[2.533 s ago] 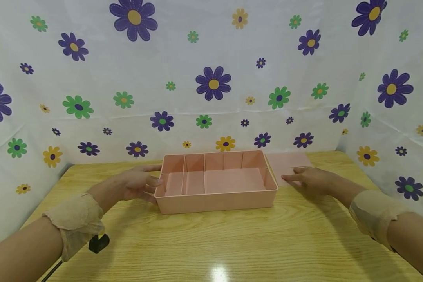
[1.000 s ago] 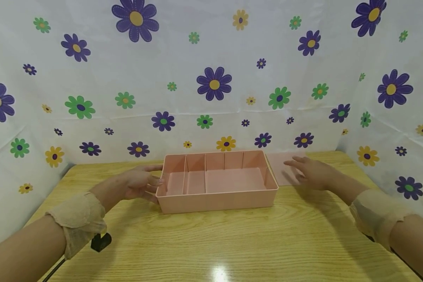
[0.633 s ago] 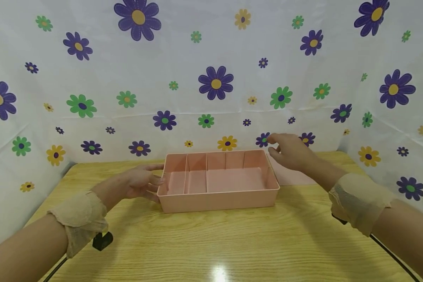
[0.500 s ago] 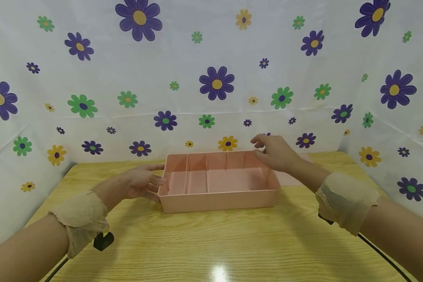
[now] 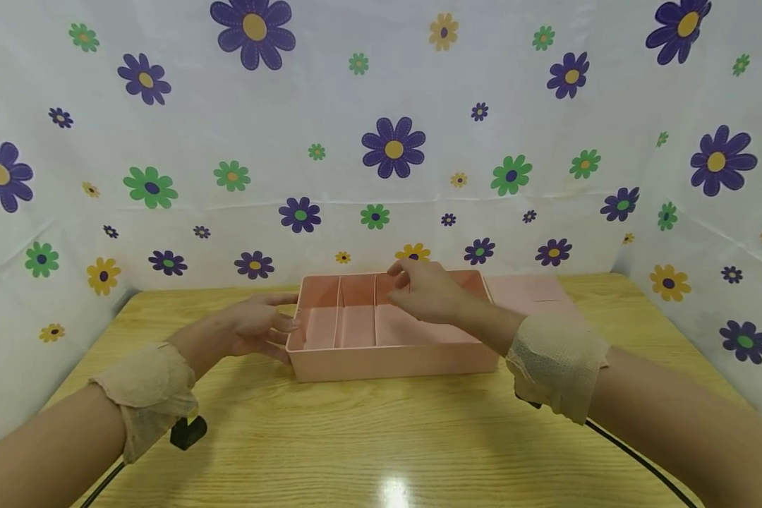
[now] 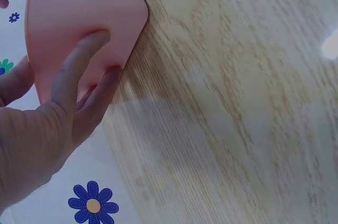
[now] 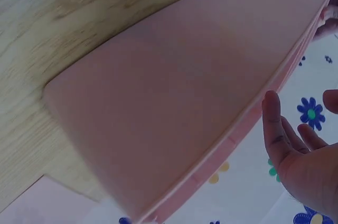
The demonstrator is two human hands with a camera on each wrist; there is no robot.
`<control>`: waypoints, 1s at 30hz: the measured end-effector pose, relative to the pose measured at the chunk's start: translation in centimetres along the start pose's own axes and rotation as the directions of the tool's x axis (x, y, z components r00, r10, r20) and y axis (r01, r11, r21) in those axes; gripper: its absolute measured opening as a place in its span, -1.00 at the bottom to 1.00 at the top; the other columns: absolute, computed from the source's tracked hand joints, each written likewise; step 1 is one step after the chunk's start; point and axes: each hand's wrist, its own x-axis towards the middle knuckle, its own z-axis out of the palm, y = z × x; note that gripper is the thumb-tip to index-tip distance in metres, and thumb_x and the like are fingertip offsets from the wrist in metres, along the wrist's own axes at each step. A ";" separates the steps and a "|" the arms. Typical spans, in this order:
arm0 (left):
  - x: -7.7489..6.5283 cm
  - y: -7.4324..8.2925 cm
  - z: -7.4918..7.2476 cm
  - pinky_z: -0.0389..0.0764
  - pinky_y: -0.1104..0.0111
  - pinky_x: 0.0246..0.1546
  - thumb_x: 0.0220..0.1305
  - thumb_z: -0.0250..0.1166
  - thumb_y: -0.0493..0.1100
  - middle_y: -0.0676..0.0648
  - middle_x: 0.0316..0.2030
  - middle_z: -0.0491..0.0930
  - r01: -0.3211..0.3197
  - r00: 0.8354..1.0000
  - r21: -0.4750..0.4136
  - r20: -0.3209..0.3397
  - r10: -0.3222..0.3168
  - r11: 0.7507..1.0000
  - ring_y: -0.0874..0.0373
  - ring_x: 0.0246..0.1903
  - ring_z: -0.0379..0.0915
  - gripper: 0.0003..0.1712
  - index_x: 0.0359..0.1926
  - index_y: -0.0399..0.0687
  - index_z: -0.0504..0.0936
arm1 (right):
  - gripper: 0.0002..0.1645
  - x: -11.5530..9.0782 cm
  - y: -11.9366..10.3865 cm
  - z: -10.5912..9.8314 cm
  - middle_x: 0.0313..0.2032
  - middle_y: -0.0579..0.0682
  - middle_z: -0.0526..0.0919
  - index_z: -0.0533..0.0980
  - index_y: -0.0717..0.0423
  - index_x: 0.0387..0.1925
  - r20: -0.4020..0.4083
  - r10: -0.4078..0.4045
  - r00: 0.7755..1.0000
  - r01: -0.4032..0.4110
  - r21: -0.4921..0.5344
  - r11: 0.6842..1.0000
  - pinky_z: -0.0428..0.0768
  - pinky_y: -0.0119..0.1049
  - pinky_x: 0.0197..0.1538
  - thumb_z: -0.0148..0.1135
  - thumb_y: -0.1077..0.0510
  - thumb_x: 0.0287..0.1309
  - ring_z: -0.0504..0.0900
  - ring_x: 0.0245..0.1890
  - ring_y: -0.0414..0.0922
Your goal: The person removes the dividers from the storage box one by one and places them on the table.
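Note:
A pink plastic organizer box (image 5: 394,363) sits on the wooden table, its inside split by upright dividers. My left hand (image 5: 250,328) holds its left end. In the left wrist view, fingertips (image 6: 100,39) press on the outer end wall (image 6: 74,2) while another digit reaches the rim. My right hand (image 5: 425,293) hovers over the wide right compartment, fingers loosely bent and nothing between them. From the right wrist view, that hand (image 7: 303,155) appears beside the box's rim. The box floor below it is partly hidden in the head view.
A thin flat pink panel (image 5: 521,289) with a short slit lies on the table (image 5: 330,437) just right of the box. White cloth (image 5: 330,106) printed with flowers stands behind and at both sides. Each wrist wears a beige wrap (image 5: 555,367) and a cable.
My right hand has lifted from the flat pink panel and swung left to above the box, uncovering the panel. The left hand keeps its hold on the box's left end.

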 end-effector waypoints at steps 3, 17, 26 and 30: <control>-0.1 0.0 -0.1 0.56 -0.02 -0.12 0.33 0.00 -0.30 -0.43 0.26 0.12 0.004 1.000 0.000 -0.001 -0.004 1.000 -0.29 0.10 0.28 -0.21 0.44 -0.03 -0.22 | -0.42 0.4 -0.5 1.1 -0.03 0.03 0.54 0.34 0.07 0.13 0.027 -0.013 1.000 0.014 -0.032 0.999 0.60 -0.31 -0.20 0.15 -0.09 0.11 0.52 -0.16 -0.13; -0.2 0.0 -0.1 0.56 -0.02 -0.12 0.32 0.01 -0.30 -0.42 0.26 0.13 0.004 1.000 0.003 -0.006 -0.004 1.000 -0.29 0.11 0.27 -0.21 0.44 -0.01 -0.19 | 0.20 1.5 -1.7 5.1 0.32 0.25 0.09 -0.29 0.07 0.42 0.019 0.075 0.997 -0.071 -0.156 0.985 0.53 -0.09 0.02 0.17 -0.27 0.00 0.47 -0.01 0.01; -0.2 0.2 0.1 0.56 -0.02 -0.12 0.30 0.03 -0.30 -0.40 0.25 0.15 0.005 1.000 0.002 -0.011 -0.005 1.000 -0.27 0.10 0.29 -0.20 0.44 0.00 -0.17 | 0.15 2.2 -2.0 6.5 0.27 0.23 0.14 -0.14 0.32 0.35 0.044 0.201 0.979 -0.200 -0.028 0.979 0.45 -0.20 0.11 0.30 -0.05 -0.08 0.34 0.02 -0.04; -0.2 0.2 0.1 0.56 -0.03 -0.12 0.30 0.04 -0.30 -0.40 0.26 0.13 0.008 1.000 -0.002 -0.011 -0.008 1.000 -0.27 0.11 0.28 -0.19 0.44 0.00 -0.18 | 0.04 2.6 -1.8 6.8 -0.19 0.12 0.47 -0.06 0.34 0.31 0.107 0.289 0.951 -0.294 0.040 0.955 0.54 -0.31 -0.39 0.27 0.14 -0.14 0.46 -0.44 -0.13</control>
